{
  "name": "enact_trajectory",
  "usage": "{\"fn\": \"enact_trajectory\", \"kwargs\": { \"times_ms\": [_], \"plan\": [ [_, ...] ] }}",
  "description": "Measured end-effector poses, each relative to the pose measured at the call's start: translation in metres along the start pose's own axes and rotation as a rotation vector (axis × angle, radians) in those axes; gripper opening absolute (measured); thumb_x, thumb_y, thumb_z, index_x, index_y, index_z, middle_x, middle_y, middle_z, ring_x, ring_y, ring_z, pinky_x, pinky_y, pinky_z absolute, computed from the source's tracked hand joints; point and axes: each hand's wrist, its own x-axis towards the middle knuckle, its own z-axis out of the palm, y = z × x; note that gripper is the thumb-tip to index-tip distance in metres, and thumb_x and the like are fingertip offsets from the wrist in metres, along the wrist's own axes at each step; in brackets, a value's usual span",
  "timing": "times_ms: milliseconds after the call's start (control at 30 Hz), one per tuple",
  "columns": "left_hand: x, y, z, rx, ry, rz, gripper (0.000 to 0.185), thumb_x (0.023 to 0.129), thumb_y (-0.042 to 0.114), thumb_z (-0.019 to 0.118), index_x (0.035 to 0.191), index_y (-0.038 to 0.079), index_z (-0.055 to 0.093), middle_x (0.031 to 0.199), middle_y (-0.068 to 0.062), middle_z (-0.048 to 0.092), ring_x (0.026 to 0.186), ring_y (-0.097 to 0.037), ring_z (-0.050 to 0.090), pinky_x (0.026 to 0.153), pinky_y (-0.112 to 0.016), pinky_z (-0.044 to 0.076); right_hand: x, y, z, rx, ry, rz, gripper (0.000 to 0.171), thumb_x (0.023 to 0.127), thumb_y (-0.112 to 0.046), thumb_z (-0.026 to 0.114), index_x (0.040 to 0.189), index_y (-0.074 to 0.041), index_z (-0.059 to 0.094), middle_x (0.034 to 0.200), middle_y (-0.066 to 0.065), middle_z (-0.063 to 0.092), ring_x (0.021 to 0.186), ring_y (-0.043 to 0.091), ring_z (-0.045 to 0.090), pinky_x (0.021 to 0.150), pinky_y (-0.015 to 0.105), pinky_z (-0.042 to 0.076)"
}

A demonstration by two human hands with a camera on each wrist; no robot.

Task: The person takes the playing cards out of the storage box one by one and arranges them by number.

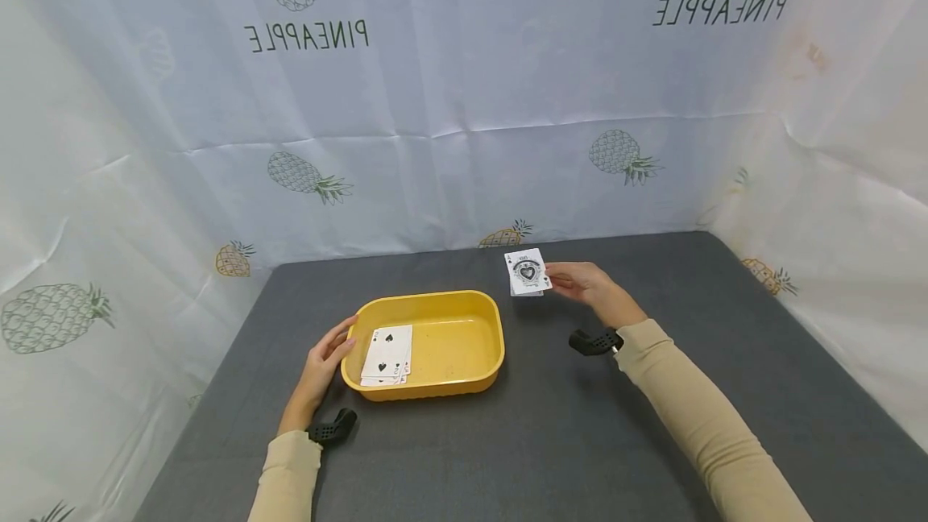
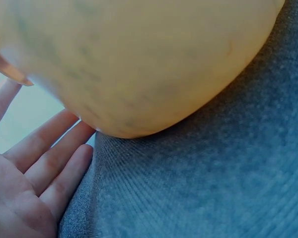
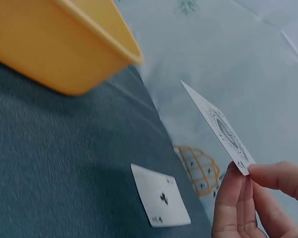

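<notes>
Head cam: our right hand pinched an ace card w/ fingertips; left hand, fingers straight, touched the yellow tray.

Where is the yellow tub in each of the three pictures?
Head view: the yellow tub sits low and left of centre on the grey table, with cards inside.
Left wrist view: the tub's blurred outer wall fills the top of the picture, next to the left hand.
Right wrist view: a corner of the tub is at the top left.
Shared landmark: the grey table, under the tub in all three.
</notes>
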Motion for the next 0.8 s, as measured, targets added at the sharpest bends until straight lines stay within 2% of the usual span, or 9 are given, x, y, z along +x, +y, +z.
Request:
{"fn": "enact_trajectory", "kwargs": {
  "times_ms": [67, 100, 167, 233, 300, 333, 467, 567, 800],
  "plan": [
    [0.000, 0.000, 0.000, 0.002, -0.001, 0.004, 0.050, 0.100, 0.027, 0.052, 0.145, 0.010, 0.043, 0.111, 0.035, 0.054, 0.105, 0.018, 0.052, 0.087, -0.005, 0.042, 0.001, 0.000, -0.008, 0.032, 0.007, 0.000, 0.022, 0.092, 0.000, 0.058, 0.106, -0.012, 0.070, 0.067, -0.007, 0.070, 0.067, 0.004, 0.066, 0.069, 0.020, 0.054],
    [0.000, 0.000, 0.000, 0.004, 0.000, 0.004, 0.050, 0.100, 0.027, 0.052, 0.145, 0.010, 0.043, 0.111, 0.034, 0.054, 0.105, 0.018, 0.052, 0.087, -0.005, 0.042, 0.001, 0.000, -0.012, 0.041, 0.016, 0.004, 0.021, 0.092, 0.000, 0.058, 0.105, -0.013, 0.070, 0.067, -0.007, 0.070, 0.067, 0.004, 0.066, 0.070, 0.019, 0.054],
    [0.000, 0.000, 0.000, 0.011, 0.002, 0.000, 0.049, 0.100, 0.027, 0.052, 0.145, 0.011, 0.043, 0.115, 0.029, 0.055, 0.105, 0.018, 0.052, 0.087, -0.006, 0.042, 0.002, 0.000, -0.020, 0.060, 0.022, 0.007, 0.022, 0.092, -0.001, 0.058, 0.086, -0.016, 0.072, 0.066, -0.007, 0.070, 0.066, 0.004, 0.066, 0.070, 0.019, 0.054],
    [0.000, 0.000, 0.000, 0.013, 0.002, -0.003, 0.050, 0.100, 0.027, 0.052, 0.145, 0.011, 0.043, 0.117, 0.028, 0.055, 0.105, 0.018, 0.052, 0.087, -0.006, 0.042, 0.005, 0.002, -0.026, 0.073, 0.039, 0.001, 0.027, 0.092, 0.000, 0.057, 0.078, -0.018, 0.072, 0.064, -0.007, 0.069, 0.064, 0.004, 0.065, 0.068, 0.018, 0.053],
    [0.000, 0.000, 0.000, 0.009, 0.002, -0.004, 0.049, 0.100, 0.027, 0.052, 0.145, 0.010, 0.043, 0.116, 0.029, 0.055, 0.105, 0.019, 0.052, 0.087, -0.005, 0.042, 0.006, 0.004, -0.033, 0.062, 0.070, -0.005, 0.026, 0.093, -0.002, 0.058, 0.079, -0.020, 0.071, 0.064, -0.009, 0.068, 0.064, 0.002, 0.065, 0.068, 0.017, 0.053],
    [0.000, 0.000, 0.000, 0.006, 0.003, -0.002, 0.049, 0.100, 0.027, 0.052, 0.145, 0.010, 0.043, 0.116, 0.029, 0.055, 0.104, 0.019, 0.052, 0.087, -0.005, 0.042, 0.007, 0.005, -0.036, 0.069, 0.079, -0.010, 0.030, 0.093, -0.002, 0.058, 0.069, -0.019, 0.067, 0.063, -0.009, 0.068, 0.064, 0.002, 0.065, 0.067, 0.017, 0.052],
    [0.001, -0.001, 0.000, -0.008, -0.002, 0.012, 0.050, 0.100, 0.026, 0.053, 0.145, 0.008, 0.043, 0.110, 0.035, 0.055, 0.104, 0.018, 0.053, 0.087, -0.005, 0.043, 0.012, 0.011, -0.048, 0.072, 0.173, -0.025, 0.026, 0.091, -0.002, 0.059, 0.071, -0.016, 0.066, 0.061, -0.009, 0.066, 0.061, 0.002, 0.064, 0.064, 0.017, 0.052],
    [0.002, -0.001, 0.000, -0.007, -0.006, 0.012, 0.050, 0.100, 0.026, 0.052, 0.145, 0.008, 0.042, 0.110, 0.035, 0.055, 0.104, 0.018, 0.053, 0.087, -0.005, 0.043, 0.017, 0.015, -0.056, 0.096, 0.226, -0.025, 0.031, 0.090, 0.001, 0.060, 0.065, -0.016, 0.065, 0.058, -0.007, 0.065, 0.058, 0.003, 0.063, 0.060, 0.017, 0.052],
    [0.001, -0.001, -0.001, -0.018, -0.009, 0.021, 0.050, 0.100, 0.024, 0.052, 0.145, 0.006, 0.041, 0.110, 0.036, 0.055, 0.105, 0.018, 0.053, 0.087, -0.005, 0.043, 0.024, 0.020, -0.070, 0.120, 0.301, -0.019, 0.039, 0.090, 0.001, 0.059, 0.057, -0.019, 0.062, 0.055, -0.007, 0.063, 0.054, 0.002, 0.061, 0.056, 0.016, 0.051]
  ]
}}
